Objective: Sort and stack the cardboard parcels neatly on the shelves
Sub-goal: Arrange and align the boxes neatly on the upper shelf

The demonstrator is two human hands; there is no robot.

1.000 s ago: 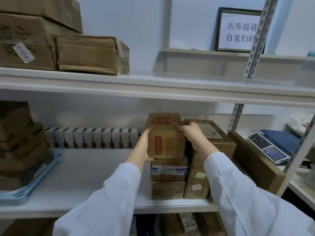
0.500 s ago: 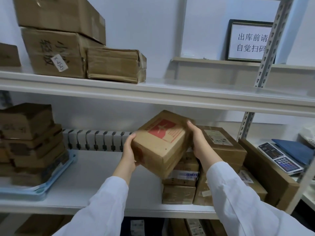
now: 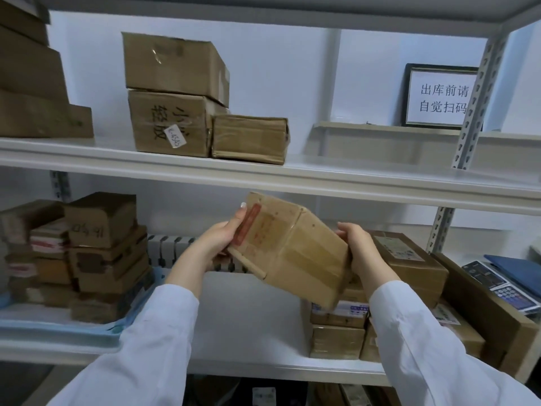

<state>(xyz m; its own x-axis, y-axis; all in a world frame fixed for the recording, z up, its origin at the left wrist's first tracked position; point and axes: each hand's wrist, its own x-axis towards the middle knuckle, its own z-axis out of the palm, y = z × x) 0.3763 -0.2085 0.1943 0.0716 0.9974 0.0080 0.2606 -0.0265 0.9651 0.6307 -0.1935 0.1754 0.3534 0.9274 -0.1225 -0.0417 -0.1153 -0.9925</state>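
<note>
A person's left hand (image 3: 218,235) and right hand (image 3: 357,247) are gripping a cardboard parcel (image 3: 292,250) by opposite ends, fingers curled round it, just below the upper shelf (image 3: 351,177). Its long axis is slanting down to the right. Its red print is blurring beyond reading. Above that shelf, a framed sign (image 3: 439,98) is reading "出库前请自觉扫码".

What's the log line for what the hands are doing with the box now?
left hand: holds parcel, left end | right hand: holds right end | parcel: tilted, off the middle shelf
</note>
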